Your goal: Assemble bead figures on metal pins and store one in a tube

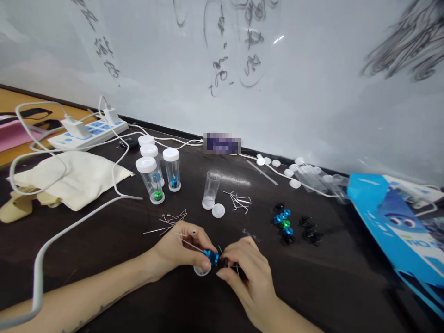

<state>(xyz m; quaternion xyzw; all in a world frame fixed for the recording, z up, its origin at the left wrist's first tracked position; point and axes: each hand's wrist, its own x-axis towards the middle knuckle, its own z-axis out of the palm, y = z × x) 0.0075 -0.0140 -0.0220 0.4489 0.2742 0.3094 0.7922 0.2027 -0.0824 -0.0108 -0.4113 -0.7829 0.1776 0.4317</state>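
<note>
Two bare hands work close together over the near middle of a dark bench point(138, 296). The left hand point(189, 247) has its fingers clamped on a small shiny blue part point(211, 256), with a thin metal rod point(190, 242) slanting across to it. The right hand point(248, 273), just beside it, has its fingers closed on a small black part point(224, 262); thin wires poke out near its fingertips. A clear round rim point(201, 271) shows beneath the left fingers.

Beyond the left hand lies a loose pile of thin metal pins point(169, 222). Farther away, to the left, white-capped clear tubes point(172, 169) stand in a group, some with a blue or green piece inside. Near the middle, an open clear tube point(211, 189) stands next to a loose white cap point(218, 211), with bent metal rods point(237, 201) to its right. On the right are a cluster of blue, green and black parts point(284, 223), small black clips point(310, 230) and a blue bag point(398, 226). A whiteboard point(156, 74) with black handwriting rises behind.
</note>
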